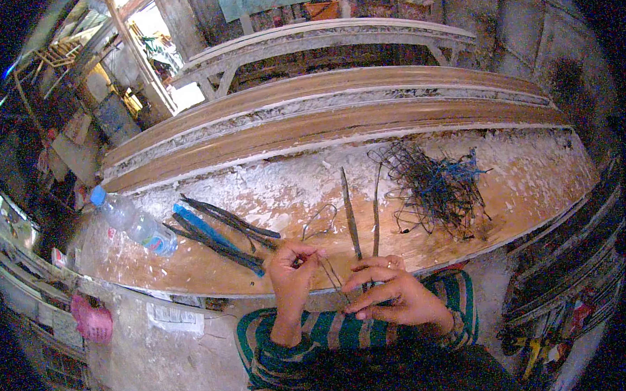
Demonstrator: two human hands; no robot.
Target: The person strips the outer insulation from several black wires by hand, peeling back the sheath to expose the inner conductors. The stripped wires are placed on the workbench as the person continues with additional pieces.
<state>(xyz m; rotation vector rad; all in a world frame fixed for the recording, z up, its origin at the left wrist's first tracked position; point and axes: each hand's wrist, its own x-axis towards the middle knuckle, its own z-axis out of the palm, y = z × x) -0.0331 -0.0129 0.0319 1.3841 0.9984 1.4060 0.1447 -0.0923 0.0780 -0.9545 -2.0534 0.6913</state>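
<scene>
My left hand (294, 272) is closed in a pinch on a thin dark cord or wire (332, 273), which runs across to the fingertips of my right hand. My right hand (394, 290) has its fingers curled around two long, narrow dark strips (349, 215). They point away from me over the board, and their lower ends are partly hidden by the fingers. Just beyond my left hand lies a small loose loop of cord (321, 222). To its left rest several black strips (230, 216) and a blue strip (206, 227).
A tangled heap of dark cord with blue pieces (438, 190) lies at the right on the wooden board (302, 262), which is strewn with white flakes. A blue-capped clear bottle (129, 219) lies at the left. Beyond run long raised wooden planks (324, 131) and a bench (320, 38).
</scene>
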